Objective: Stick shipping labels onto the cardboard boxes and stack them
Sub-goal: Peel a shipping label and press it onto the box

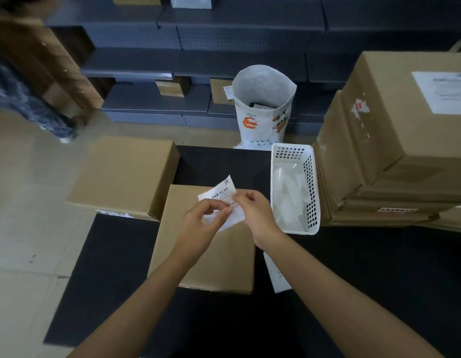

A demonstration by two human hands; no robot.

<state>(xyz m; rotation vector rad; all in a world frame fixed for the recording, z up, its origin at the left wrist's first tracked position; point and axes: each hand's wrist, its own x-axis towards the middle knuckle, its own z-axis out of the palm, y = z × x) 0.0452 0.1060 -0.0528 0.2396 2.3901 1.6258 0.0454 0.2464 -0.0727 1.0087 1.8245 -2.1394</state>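
Nearest the camera, a plain cardboard box point(206, 254) lies on the black mat point(108, 267), its long axis running from 6 toward 12 o'clock. Just above its far half, the left hand point(198, 226) and right hand point(255, 210) both pinch one shipping label point(221, 195), apparently peeling it from its backing. The label's long axis tilts from 5 to 11 o'clock, barcode end pointing away. Judged from this, the peel goes best slowly from one corner, keeping the sheet flat, then squaring it to the box edges. Farther at 2 o'clock stand a white basket point(312, 177) and stacked boxes point(379, 151).
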